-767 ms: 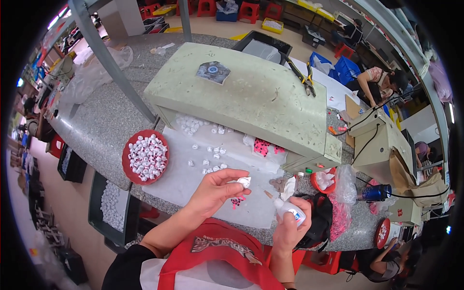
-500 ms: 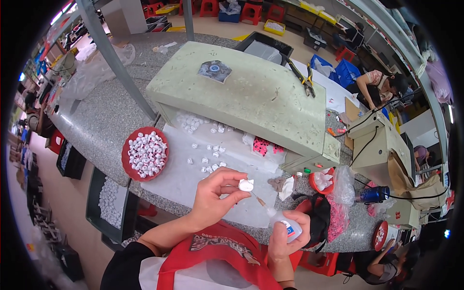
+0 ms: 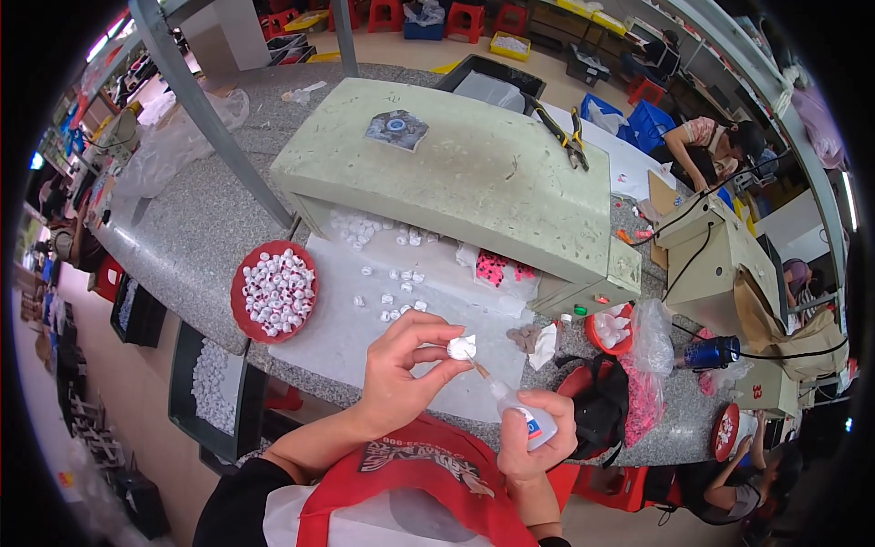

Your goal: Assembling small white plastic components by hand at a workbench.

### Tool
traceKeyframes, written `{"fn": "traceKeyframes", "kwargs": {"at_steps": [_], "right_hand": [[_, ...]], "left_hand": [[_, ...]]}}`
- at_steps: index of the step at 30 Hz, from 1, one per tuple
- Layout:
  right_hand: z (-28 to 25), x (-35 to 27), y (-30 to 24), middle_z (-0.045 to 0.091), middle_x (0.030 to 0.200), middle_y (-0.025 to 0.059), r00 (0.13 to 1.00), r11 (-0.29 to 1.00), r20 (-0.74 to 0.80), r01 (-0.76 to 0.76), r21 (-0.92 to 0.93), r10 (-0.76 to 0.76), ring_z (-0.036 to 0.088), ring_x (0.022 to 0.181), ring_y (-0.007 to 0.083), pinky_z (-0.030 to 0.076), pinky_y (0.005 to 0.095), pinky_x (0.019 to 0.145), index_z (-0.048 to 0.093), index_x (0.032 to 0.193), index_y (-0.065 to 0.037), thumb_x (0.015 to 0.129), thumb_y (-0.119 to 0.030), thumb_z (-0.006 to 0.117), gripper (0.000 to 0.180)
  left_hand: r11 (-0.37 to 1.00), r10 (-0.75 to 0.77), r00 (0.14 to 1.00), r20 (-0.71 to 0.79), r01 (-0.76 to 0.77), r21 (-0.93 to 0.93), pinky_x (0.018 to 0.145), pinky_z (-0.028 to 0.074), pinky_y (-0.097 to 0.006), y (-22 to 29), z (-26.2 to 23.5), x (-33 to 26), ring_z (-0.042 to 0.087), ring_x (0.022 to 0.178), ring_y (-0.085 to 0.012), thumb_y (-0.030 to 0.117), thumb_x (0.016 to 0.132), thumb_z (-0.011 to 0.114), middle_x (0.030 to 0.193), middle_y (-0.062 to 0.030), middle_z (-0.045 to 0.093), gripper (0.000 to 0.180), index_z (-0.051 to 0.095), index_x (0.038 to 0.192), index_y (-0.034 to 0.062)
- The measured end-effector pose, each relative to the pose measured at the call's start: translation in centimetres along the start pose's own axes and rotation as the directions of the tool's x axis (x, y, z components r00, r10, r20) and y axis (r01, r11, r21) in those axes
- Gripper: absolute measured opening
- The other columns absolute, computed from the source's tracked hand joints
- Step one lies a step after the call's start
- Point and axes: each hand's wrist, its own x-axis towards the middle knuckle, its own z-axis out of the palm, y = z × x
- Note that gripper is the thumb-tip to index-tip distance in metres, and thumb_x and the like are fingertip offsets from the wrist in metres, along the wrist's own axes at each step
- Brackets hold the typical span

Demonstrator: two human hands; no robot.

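Observation:
My left hand [image 3: 402, 373] pinches a small white plastic piece [image 3: 461, 347] between thumb and fingers, held over the table's front edge. My right hand [image 3: 537, 441] grips a small clear glue bottle [image 3: 521, 416], tilted so its thin nozzle touches the white piece. Beyond my hands, more small white pieces [image 3: 394, 294] lie scattered on a white sheet [image 3: 337, 328]. A red round dish [image 3: 274, 291] heaped with the same white pieces sits to the left.
A pale green box-shaped cover [image 3: 456, 178] spans the speckled grey table [image 3: 196, 232], with pliers [image 3: 567, 135] on top. Pink pieces [image 3: 499, 267] lie under it. A red bowl [image 3: 609, 330], plastic bags and a beige machine [image 3: 706, 260] stand right. Other people work at the far right.
My right hand has brought the glue bottle up and turned its nozzle onto the white piece. My left hand has shifted the piece slightly toward the bottle.

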Motion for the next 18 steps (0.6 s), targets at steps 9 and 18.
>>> {"fn": "traceKeyframes", "kwargs": {"at_steps": [9,18], "right_hand": [[0.20,0.25,0.05,0.058,0.061,0.0111,0.999,1.000,0.020,0.027,0.009,-0.027,0.057,0.048,0.0162,0.043,0.0235,0.045,0.054,0.085,0.001,0.068,-0.003,0.063,0.020],[0.06,0.87,-0.46,0.059,0.064,0.0103,0.989,0.996,0.114,0.092,-0.012,-0.090,0.057,0.049,0.0185,0.044,0.0248,0.046,0.054,0.083,0.002,0.065,0.000,0.062,0.020]], "left_hand": [[1.000,0.011,0.999,0.049,-0.012,0.027,0.081,0.052,-0.031,-0.13,-0.16,0.00,0.056,0.091,-0.0206,-0.015,0.069,0.060,0.101,-0.0125,0.044,0.031,0.053,0.097,-0.0068],[0.984,0.086,0.996,0.012,-0.087,0.155,0.069,0.054,-0.023,-0.14,-0.16,-0.08,0.057,0.084,-0.0152,-0.011,0.068,0.063,0.095,-0.0089,0.050,0.031,0.060,0.097,0.0005]]}}
